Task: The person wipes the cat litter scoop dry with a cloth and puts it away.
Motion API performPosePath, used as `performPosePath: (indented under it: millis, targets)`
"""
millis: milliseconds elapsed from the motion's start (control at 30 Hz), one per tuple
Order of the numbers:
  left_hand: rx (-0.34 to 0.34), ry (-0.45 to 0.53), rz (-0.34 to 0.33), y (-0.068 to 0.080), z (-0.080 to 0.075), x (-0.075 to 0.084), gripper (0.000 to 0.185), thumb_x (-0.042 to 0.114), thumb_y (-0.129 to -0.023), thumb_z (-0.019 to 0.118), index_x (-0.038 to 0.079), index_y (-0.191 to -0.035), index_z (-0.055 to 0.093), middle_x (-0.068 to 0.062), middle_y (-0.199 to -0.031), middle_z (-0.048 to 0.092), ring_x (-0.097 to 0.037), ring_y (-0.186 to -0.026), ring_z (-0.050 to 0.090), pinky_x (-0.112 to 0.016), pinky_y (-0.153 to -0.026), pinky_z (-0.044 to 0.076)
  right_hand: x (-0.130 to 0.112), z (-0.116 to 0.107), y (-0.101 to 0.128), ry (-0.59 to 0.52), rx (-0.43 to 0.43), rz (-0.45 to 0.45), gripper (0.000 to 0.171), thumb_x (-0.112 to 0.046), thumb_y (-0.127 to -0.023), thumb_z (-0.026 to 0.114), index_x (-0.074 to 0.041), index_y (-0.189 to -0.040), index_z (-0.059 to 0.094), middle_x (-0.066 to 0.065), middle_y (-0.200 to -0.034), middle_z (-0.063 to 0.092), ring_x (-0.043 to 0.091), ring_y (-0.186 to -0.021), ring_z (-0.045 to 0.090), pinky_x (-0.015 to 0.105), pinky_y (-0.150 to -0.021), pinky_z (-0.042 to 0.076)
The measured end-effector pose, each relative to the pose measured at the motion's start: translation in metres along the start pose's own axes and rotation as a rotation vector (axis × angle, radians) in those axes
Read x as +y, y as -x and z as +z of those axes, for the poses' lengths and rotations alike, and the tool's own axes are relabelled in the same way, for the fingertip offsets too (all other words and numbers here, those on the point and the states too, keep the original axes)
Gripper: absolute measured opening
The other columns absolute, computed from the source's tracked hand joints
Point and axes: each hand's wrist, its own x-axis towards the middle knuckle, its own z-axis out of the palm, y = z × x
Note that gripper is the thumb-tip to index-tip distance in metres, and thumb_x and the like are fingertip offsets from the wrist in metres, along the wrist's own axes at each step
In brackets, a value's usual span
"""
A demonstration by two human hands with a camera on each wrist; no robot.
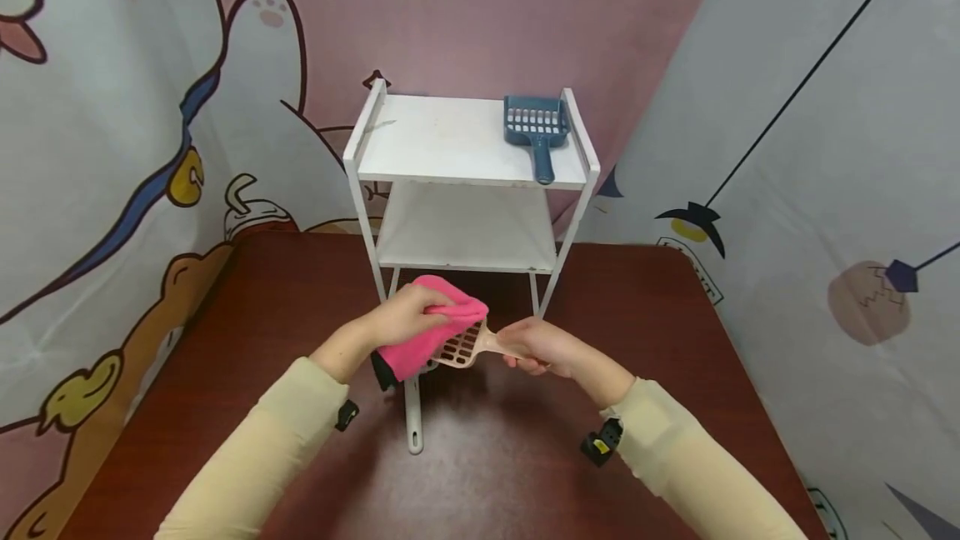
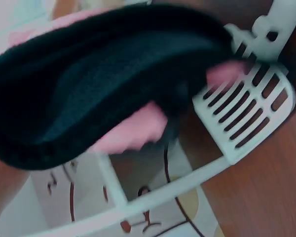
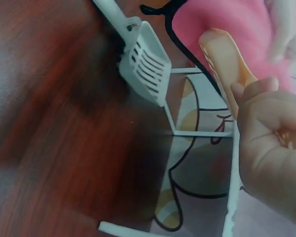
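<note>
My left hand [image 1: 405, 315] grips a bright pink cloth [image 1: 411, 354] with a black edge and presses it over the head of a beige slotted litter scoop [image 1: 459, 347]. Part of the slotted head shows below the cloth. The scoop's handle is held by my right hand [image 1: 543, 344], fingers wrapped round it. Seen from the left wrist, the cloth's dark underside [image 2: 113, 84] sags open and blurs. Below the hands, a pale grey litter scoop [image 3: 148, 69] lies on the table, its handle [image 1: 414, 419] pointing toward me.
A white two-tier shelf [image 1: 457, 140] stands at the back of the dark red-brown table [image 1: 480, 473]. On its top, at the right, lies a blue litter scoop [image 1: 536, 127]. The lower shelf board [image 1: 465, 227] is also white. Cartoon-printed sheets [image 1: 480, 15] hang behind and at both sides.
</note>
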Motion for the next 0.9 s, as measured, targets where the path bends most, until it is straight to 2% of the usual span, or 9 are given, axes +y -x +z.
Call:
performPosePath:
  millis: [67, 133, 267, 367, 533, 633, 767, 900]
  targets:
    - [-0.051, -0.022, 0.035, -0.003, 0.006, 0.0, 0.017, 0.009, -0.091, 0.059, 0.005, -0.102, 0.071, -0.004, -0.091, 0.07, -0.003, -0.069, 0.049, -0.019, -0.069, 0.043, -0.002, 0.002, 0.0, 0.023, 0.012, -0.016, 0.027, -0.017, -0.097, 0.041, 0.004, -0.096, 0.058, -0.003, -0.059, 0.049, 0.003, -0.039, 0.028, 0.019, -0.04, 0.025]
    - [-0.071, -0.037, 0.059, -0.005, 0.01, 0.0, 0.017, 0.008, -0.091, 0.058, 0.004, -0.102, 0.071, -0.004, -0.094, 0.071, -0.002, -0.073, 0.051, -0.018, -0.07, 0.043, -0.003, 0.004, 0.0, 0.039, 0.027, -0.022, 0.028, -0.015, -0.097, 0.04, 0.006, -0.101, 0.059, -0.002, -0.059, 0.05, 0.004, -0.038, 0.027, 0.019, -0.041, 0.024]
    - [-0.062, -0.05, 0.059, -0.005, 0.013, -0.002, 0.019, 0.009, -0.09, 0.059, 0.003, -0.104, 0.071, -0.006, -0.098, 0.071, -0.005, -0.081, 0.058, -0.02, -0.074, 0.047, -0.002, 0.004, 0.001, 0.055, 0.039, -0.017, 0.033, -0.014, -0.098, 0.039, 0.008, -0.116, 0.056, -0.001, -0.058, 0.049, 0.005, -0.038, 0.025, 0.019, -0.041, 0.024]
    - [-0.052, -0.046, 0.046, -0.005, 0.012, -0.004, 0.02, 0.009, -0.09, 0.059, 0.003, -0.106, 0.07, -0.008, -0.102, 0.071, -0.009, -0.089, 0.061, -0.021, -0.078, 0.048, -0.001, 0.004, 0.001, 0.056, 0.034, -0.022, 0.035, -0.014, -0.098, 0.039, 0.008, -0.12, 0.054, 0.0, -0.059, 0.049, 0.005, -0.038, 0.026, 0.019, -0.041, 0.024]
    - [-0.023, -0.033, 0.052, -0.005, 0.009, -0.008, 0.02, 0.009, -0.09, 0.059, 0.002, -0.105, 0.071, -0.009, -0.099, 0.071, -0.007, -0.08, 0.057, -0.021, -0.073, 0.045, 0.0, 0.003, 0.001, 0.048, 0.033, -0.032, 0.035, -0.014, -0.098, 0.039, 0.009, -0.12, 0.054, 0.0, -0.059, 0.049, 0.004, -0.038, 0.027, 0.019, -0.04, 0.023]
    - [-0.009, -0.025, 0.026, -0.005, 0.006, -0.008, 0.019, 0.007, -0.09, 0.059, 0.002, -0.104, 0.071, -0.008, -0.096, 0.071, -0.006, -0.071, 0.049, -0.021, -0.069, 0.041, 0.001, 0.002, 0.002, 0.038, 0.031, -0.033, 0.035, -0.014, -0.098, 0.039, 0.009, -0.12, 0.053, 0.0, -0.059, 0.049, 0.004, -0.038, 0.027, 0.019, -0.04, 0.023]
    - [0.001, -0.011, -0.05, -0.003, 0.0, -0.006, 0.021, 0.008, -0.091, 0.057, 0.003, -0.107, 0.07, -0.008, -0.094, 0.071, -0.007, -0.061, 0.043, -0.023, -0.066, 0.039, 0.0, 0.001, 0.003, 0.026, 0.039, -0.038, 0.037, -0.016, -0.099, 0.04, 0.01, -0.123, 0.05, -0.001, -0.06, 0.049, 0.003, -0.038, 0.027, 0.019, -0.04, 0.023]
    - [0.028, -0.022, -0.096, -0.002, -0.005, -0.007, 0.021, 0.01, -0.091, 0.059, 0.003, -0.108, 0.069, -0.006, -0.09, 0.07, -0.008, -0.061, 0.042, -0.024, -0.066, 0.039, -0.001, -0.001, 0.004, 0.003, 0.04, -0.048, 0.039, -0.017, -0.099, 0.04, 0.011, -0.126, 0.047, -0.002, -0.062, 0.049, 0.003, -0.039, 0.027, 0.019, -0.04, 0.023]
